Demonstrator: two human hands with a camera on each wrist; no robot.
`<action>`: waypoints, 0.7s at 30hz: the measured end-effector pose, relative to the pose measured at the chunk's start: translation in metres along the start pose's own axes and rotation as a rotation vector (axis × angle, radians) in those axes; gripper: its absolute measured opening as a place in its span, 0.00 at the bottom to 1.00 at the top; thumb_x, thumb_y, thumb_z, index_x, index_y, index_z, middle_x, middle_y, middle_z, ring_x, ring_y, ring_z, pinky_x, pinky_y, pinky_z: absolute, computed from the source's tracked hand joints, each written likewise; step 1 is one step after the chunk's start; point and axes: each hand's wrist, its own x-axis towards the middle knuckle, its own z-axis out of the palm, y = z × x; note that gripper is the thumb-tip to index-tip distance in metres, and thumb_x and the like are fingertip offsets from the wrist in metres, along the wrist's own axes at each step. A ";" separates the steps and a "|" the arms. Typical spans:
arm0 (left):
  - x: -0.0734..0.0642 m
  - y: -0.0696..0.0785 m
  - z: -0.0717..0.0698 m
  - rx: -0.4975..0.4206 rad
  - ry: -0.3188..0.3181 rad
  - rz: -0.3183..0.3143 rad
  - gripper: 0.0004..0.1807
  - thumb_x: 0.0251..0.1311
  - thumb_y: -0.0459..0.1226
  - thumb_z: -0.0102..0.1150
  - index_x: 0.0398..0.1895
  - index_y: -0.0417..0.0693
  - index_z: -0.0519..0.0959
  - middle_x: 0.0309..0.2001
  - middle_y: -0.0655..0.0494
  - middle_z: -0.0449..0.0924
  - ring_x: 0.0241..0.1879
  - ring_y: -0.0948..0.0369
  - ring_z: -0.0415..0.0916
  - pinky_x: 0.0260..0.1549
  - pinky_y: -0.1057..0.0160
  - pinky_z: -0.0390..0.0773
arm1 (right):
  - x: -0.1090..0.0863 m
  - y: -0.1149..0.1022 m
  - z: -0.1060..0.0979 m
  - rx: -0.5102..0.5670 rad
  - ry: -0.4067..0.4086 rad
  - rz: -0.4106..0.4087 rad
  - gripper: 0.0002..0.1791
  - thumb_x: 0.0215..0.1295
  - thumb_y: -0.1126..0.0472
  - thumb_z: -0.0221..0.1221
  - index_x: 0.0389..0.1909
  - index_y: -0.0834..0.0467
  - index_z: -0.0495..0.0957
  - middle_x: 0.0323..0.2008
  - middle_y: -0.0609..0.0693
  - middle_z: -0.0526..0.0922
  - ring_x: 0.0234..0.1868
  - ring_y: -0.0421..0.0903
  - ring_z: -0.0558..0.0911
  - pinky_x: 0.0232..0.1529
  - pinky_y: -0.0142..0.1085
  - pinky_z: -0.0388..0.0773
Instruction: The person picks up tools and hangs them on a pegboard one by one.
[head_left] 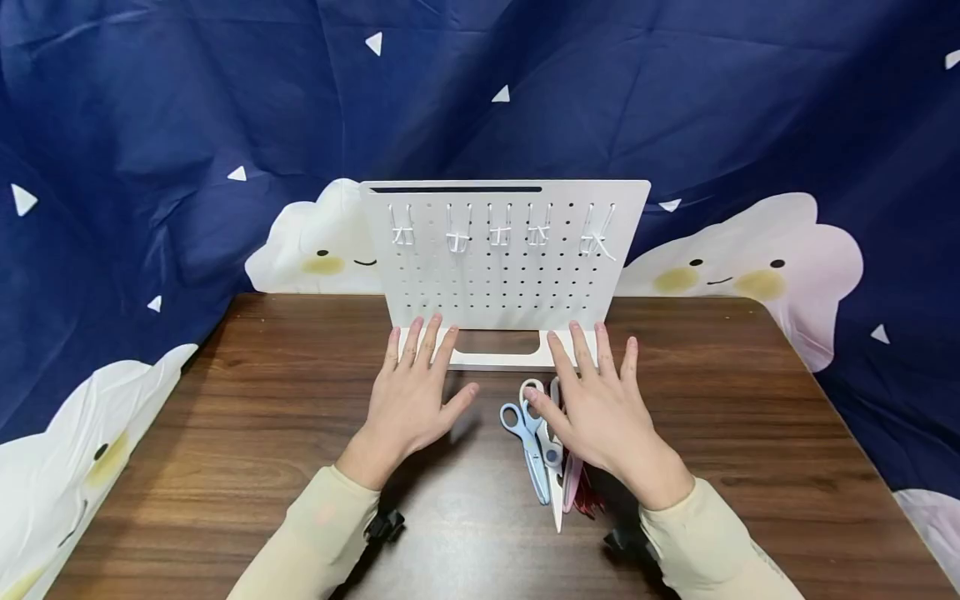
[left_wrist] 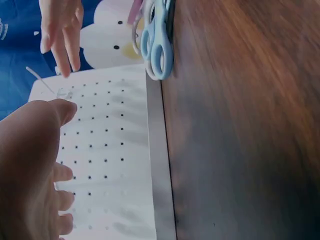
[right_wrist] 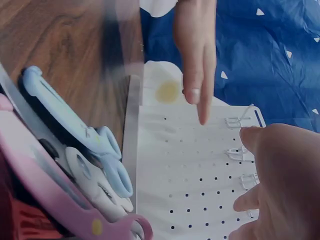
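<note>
Both hands are held out flat with fingers spread, in front of a white pegboard stand [head_left: 487, 292]. My left hand [head_left: 408, 400] overlaps the stand's lower left edge and holds nothing. At the lower right edge is my right hand [head_left: 600, 408], also holding nothing, its thumb over the handles of several scissors. Light blue scissors [head_left: 534, 467], white scissors [head_left: 556, 492] and pink scissors [right_wrist: 60, 185] lie side by side on the table. A dark red item [head_left: 588, 497] next to the pink pair is partly hidden by the right hand.
Several white wire hooks [head_left: 499, 229] hang in a row across the upper pegboard. The stand's base has a wide cut-out. Everything sits on a brown wooden table [head_left: 285, 417], with a dark blue cloth [head_left: 480, 83] patterned with clouds and triangles behind it.
</note>
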 end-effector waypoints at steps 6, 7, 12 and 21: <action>0.002 -0.007 0.001 -0.035 0.057 0.026 0.42 0.78 0.62 0.46 0.85 0.48 0.62 0.86 0.44 0.56 0.85 0.42 0.53 0.87 0.40 0.45 | -0.003 0.006 -0.006 0.049 -0.009 -0.003 0.44 0.84 0.33 0.46 0.84 0.62 0.60 0.84 0.69 0.55 0.86 0.73 0.45 0.82 0.76 0.38; 0.003 -0.009 0.001 -0.056 0.059 0.027 0.41 0.79 0.61 0.45 0.85 0.47 0.62 0.85 0.44 0.58 0.85 0.42 0.55 0.87 0.40 0.47 | -0.004 0.008 -0.007 0.066 -0.004 -0.008 0.43 0.84 0.35 0.47 0.83 0.63 0.60 0.84 0.68 0.56 0.86 0.73 0.48 0.82 0.75 0.40; 0.007 -0.018 -0.004 -0.222 0.072 -0.019 0.35 0.80 0.55 0.48 0.80 0.45 0.69 0.78 0.45 0.73 0.79 0.43 0.67 0.85 0.44 0.57 | -0.010 0.017 -0.014 0.197 0.069 -0.024 0.36 0.83 0.44 0.55 0.79 0.64 0.67 0.79 0.65 0.69 0.80 0.68 0.68 0.79 0.67 0.64; 0.011 -0.047 -0.012 -0.405 0.279 -0.169 0.16 0.73 0.44 0.58 0.52 0.48 0.90 0.45 0.50 0.94 0.52 0.42 0.87 0.54 0.40 0.84 | -0.018 0.035 -0.010 0.320 0.196 0.004 0.15 0.78 0.52 0.63 0.54 0.55 0.88 0.48 0.52 0.92 0.40 0.51 0.88 0.47 0.54 0.84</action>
